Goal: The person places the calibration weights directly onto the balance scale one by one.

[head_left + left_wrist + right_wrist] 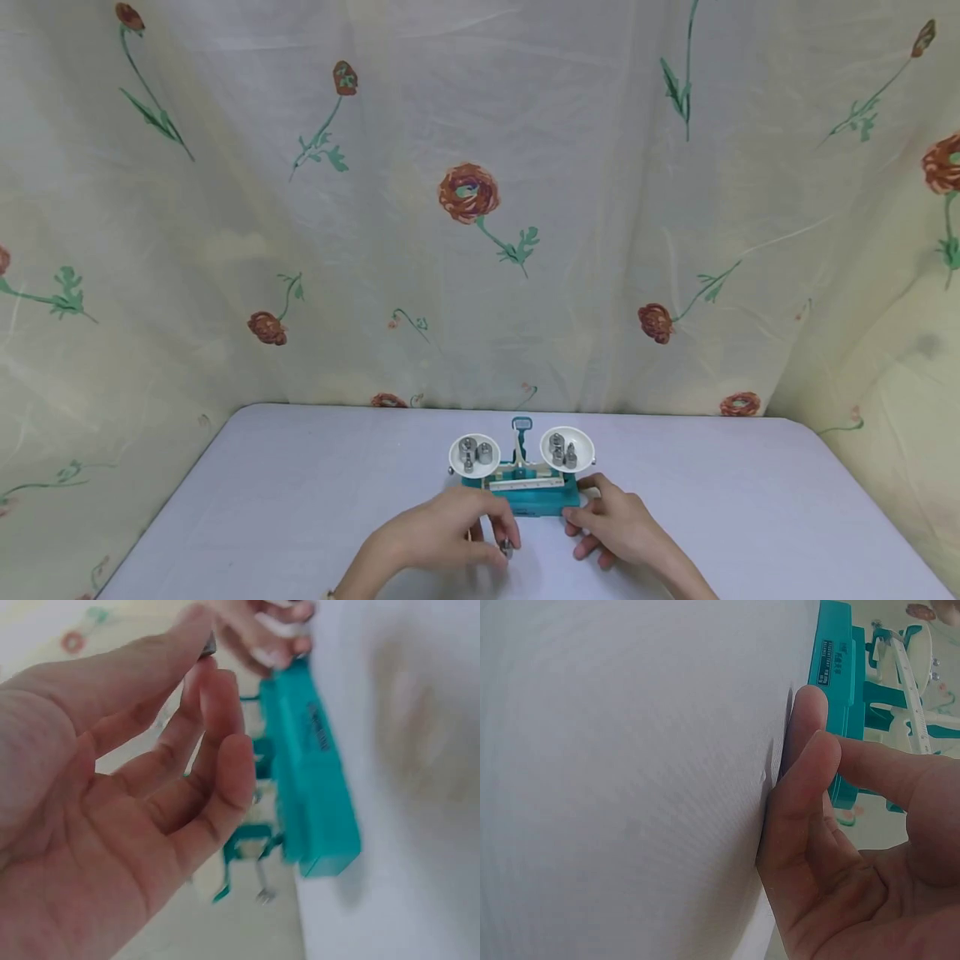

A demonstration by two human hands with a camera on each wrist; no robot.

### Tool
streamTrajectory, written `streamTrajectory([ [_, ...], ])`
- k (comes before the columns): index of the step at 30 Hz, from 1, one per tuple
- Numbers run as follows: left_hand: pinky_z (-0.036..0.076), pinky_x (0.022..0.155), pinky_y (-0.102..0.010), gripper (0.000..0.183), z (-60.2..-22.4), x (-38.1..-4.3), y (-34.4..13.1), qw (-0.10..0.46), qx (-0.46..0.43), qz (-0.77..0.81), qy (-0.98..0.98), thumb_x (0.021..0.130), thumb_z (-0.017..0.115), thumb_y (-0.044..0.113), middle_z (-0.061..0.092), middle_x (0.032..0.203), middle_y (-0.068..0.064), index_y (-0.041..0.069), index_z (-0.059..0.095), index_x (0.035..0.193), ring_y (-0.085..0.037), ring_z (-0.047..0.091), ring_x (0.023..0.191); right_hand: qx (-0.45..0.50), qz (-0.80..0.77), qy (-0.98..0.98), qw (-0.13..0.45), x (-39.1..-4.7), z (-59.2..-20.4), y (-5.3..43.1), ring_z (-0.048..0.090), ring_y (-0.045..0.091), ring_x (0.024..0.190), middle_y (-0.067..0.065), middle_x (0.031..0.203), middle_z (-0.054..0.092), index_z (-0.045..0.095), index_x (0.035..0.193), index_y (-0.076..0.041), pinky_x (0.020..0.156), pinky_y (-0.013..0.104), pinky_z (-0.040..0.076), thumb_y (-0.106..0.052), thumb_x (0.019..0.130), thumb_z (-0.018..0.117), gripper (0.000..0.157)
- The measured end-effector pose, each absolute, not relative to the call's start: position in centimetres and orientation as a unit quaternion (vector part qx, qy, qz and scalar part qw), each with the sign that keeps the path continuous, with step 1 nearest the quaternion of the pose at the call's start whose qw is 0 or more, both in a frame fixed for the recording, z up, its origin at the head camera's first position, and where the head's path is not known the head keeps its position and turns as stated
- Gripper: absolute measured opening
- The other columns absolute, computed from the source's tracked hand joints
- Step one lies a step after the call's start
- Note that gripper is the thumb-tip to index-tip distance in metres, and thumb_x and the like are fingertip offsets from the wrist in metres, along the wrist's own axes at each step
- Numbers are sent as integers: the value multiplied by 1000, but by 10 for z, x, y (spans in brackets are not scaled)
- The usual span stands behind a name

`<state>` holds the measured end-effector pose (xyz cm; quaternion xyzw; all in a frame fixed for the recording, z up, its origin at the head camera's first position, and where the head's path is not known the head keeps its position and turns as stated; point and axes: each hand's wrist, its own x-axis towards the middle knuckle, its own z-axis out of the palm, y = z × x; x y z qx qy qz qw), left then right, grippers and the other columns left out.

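Note:
A teal balance scale [536, 497] stands on the table with a white pan on either side. In front of its base my left hand [457, 529] pinches a small metal weight [506, 547] between thumb and fingers. The left wrist view shows only a bit of that weight [209, 646] at the fingertips. My right hand [622, 525] holds the right end of the base, fingers around its corner. Several metal weights [468, 450] stand in the left pan [454, 462], and several more weights [557, 446] are in the right pan [583, 442].
The table [300, 483] has a pale cloth over it. A curtain [570, 333] with printed flowers hangs behind it and along both sides. The scale's pointer frame [522, 424] rises between the pans.

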<state>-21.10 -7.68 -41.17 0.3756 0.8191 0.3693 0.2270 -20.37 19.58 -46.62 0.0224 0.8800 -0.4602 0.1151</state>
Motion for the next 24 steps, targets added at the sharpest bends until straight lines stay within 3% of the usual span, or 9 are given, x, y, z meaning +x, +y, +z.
streamTrajectory([
  [5, 57, 74, -16, 12, -396, -214, -94, 136, 355, 379, 844, 99, 78, 17, 76, 109, 3, 17, 74, 111, 0, 61, 81, 29, -461, 879, 119, -204, -466, 195, 73, 17, 63, 0, 84, 76, 50, 144, 3, 47, 31, 57, -19, 102, 73, 53],
  [13, 58, 78, -20, 18, -393, -218, -92, -70, 252, 323, 909, 100, 78, 17, 72, 113, 4, 19, 72, 117, -8, 60, 90, 33, -462, 878, 122, -204, -467, 197, 73, 17, 63, 1, 84, 76, 49, 145, 3, 48, 30, 57, -19, 103, 72, 53],
  [19, 59, 78, -28, 18, -406, -219, -77, -150, 255, 205, 933, 95, 82, 23, 73, 103, 4, 23, 72, 110, -12, 62, 87, 29, -467, 875, 123, -204, -468, 198, 74, 17, 63, 1, 84, 77, 49, 145, 4, 48, 30, 57, -19, 103, 72, 53],
  [24, 55, 73, -26, 15, -416, -221, -72, -199, 287, 164, 923, 92, 85, 24, 77, 97, 5, 23, 76, 104, -14, 63, 81, 19, -468, 875, 120, -203, -469, 198, 74, 17, 63, 1, 84, 77, 49, 144, 4, 47, 31, 57, -20, 102, 72, 54],
])
